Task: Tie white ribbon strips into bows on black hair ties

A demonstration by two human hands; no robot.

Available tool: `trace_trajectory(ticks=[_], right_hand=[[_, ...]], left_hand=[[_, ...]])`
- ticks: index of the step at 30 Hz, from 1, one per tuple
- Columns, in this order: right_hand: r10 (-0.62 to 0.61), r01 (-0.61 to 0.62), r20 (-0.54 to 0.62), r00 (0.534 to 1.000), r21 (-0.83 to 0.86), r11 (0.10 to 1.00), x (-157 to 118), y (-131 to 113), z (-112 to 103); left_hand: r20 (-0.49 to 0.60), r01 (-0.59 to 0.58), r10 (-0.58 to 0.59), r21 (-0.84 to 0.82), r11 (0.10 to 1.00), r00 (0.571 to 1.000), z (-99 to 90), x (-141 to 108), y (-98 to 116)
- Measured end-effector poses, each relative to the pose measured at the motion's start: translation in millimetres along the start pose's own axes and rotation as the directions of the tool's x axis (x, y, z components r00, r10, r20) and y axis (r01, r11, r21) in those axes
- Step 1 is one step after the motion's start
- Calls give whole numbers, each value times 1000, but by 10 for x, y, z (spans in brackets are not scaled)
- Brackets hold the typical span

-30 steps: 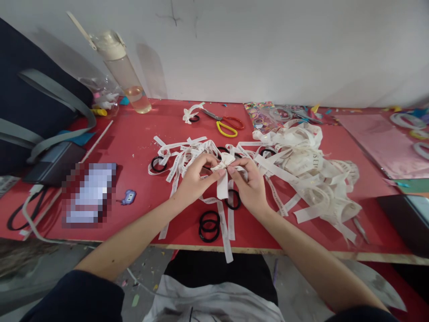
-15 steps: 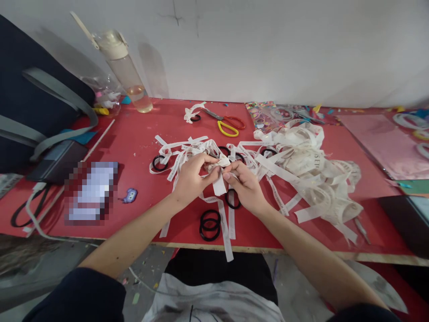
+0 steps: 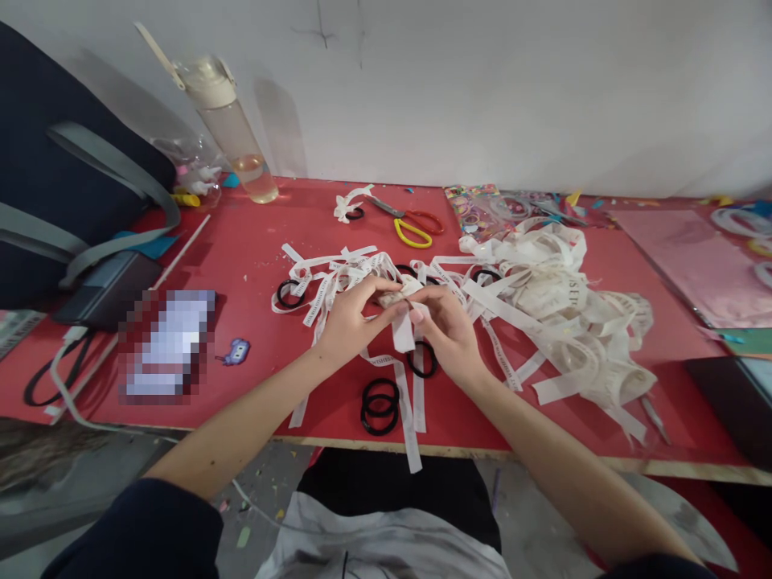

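Fingers of my left hand (image 3: 353, 320) pinch a bunched white ribbon (image 3: 404, 331) over the middle of the red table. My right hand (image 3: 447, 330) closes on the same ribbon from the right, its fingertips close to the left ones. A short flat end of the ribbon hangs down between the hands. Behind and beside them lie loose printed ribbon strips (image 3: 319, 293) with black hair ties (image 3: 290, 294) among them. One black ring (image 3: 421, 359) rests just below the right hand, and more black rings (image 3: 379, 407) lie nearer the table's front edge.
Scissors (image 3: 411, 228) with red and yellow handles lie behind the hands, beside a finished-looking ribbon bow (image 3: 348, 207). A large ribbon heap (image 3: 560, 297) spreads to the right. At left are a phone (image 3: 169, 342), a small blue charm (image 3: 236, 351), a black box (image 3: 108, 289) and a bottle (image 3: 241, 145).
The right hand's fingers have curled further over the ribbon, and its thumb has shifted. Both hands stay together at the ribbon. The whole view has shifted slightly.
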State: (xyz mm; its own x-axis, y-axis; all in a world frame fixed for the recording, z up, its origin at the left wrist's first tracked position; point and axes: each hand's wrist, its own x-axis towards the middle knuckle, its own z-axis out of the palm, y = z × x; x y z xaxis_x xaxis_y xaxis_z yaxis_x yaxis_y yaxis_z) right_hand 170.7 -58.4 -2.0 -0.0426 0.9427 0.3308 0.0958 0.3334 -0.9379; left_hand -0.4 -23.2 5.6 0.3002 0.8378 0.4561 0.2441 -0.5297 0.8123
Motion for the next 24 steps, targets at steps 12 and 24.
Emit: trace_trajectory(ticks=[12, 24], right_hand=[[-146, 126, -87, 985, -208, 970, 29, 44, -54], [-24, 15, -68, 997, -135, 991, 31, 55, -17]], left_hand=[[30, 199, -203, -368, 908, 979, 46, -1, 27], [16, 280, -300, -410, 868, 954, 55, 13, 88]])
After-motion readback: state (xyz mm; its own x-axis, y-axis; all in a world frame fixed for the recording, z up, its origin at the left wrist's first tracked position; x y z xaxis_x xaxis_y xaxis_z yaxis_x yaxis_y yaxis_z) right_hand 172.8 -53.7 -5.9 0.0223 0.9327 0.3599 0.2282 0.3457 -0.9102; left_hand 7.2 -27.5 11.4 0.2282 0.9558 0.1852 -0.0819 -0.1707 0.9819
